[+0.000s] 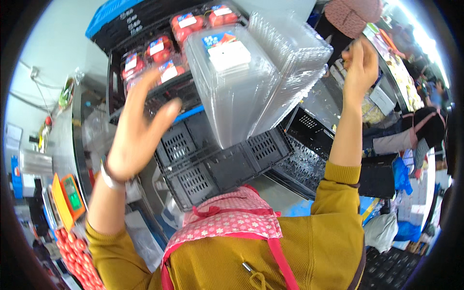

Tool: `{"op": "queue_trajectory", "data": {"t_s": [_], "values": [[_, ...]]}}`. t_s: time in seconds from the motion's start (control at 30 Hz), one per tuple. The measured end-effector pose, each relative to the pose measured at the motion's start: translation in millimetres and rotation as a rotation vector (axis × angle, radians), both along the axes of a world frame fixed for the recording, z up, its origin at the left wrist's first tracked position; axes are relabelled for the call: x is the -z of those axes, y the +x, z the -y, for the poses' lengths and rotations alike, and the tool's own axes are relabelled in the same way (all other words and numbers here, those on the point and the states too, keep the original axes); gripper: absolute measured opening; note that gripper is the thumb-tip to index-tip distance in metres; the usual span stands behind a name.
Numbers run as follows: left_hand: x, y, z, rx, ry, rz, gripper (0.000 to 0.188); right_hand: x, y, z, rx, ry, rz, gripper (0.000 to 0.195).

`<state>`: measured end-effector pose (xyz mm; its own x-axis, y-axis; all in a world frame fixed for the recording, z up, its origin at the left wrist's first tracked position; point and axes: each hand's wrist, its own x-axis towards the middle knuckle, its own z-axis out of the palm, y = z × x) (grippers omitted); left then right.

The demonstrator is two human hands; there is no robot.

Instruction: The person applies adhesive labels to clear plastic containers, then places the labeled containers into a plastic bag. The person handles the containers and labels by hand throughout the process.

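My left hand is raised before the black crate of packed fruit, thumb spread from the fingers and nothing in its grasp. Out to the right, my right hand is lifted with half-bent fingers; no held thing shows there. Between them stand nested clear plastic containers, with a second nested stack leaning alongside. A pile of printed labels lies on top of the nearer stack. Red tomato-like fruit in clear labelled packs fills the crate behind my left hand.
Black slatted crates stand just before my apron. An orange scale with a lit display is at left, above loose red tomatoes. A person in a pink cap is close beyond my right hand; another person is at right.
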<state>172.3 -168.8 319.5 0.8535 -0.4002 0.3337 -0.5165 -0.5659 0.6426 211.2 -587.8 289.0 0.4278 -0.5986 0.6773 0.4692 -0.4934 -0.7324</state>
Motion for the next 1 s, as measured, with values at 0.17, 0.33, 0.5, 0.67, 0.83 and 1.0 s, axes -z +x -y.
{"op": "queue_trajectory", "data": {"t_s": [0.17, 0.33, 0.5, 0.67, 0.83, 1.0], "values": [[-26, 87, 108, 0.121, 0.152, 0.294, 0.065, 232, -10, 79, -0.208, 0.35, -0.87, 0.033], [36, 114, 135, -0.154, 0.553, 0.325, 0.056, 341, -12, 43, -0.514, 0.673, -1.133, 0.05], [42, 61, 83, -0.131, 0.48, 0.305, 0.056, 388, -4, 39, -0.461, 0.795, -1.297, 0.047], [44, 5, 5, -0.176, 0.345, 0.225, 0.065, 405, 9, 26, -0.706, 0.912, -1.233, 0.049], [63, -43, -36, -0.53, 0.327, 0.002, 0.096, 410, 19, 22, -0.995, 1.127, -0.999, 0.052], [89, -78, -90, -0.716, -0.15, -0.29, 0.104, 336, 16, -27, -0.814, 0.84, -0.882, 0.064]]}}
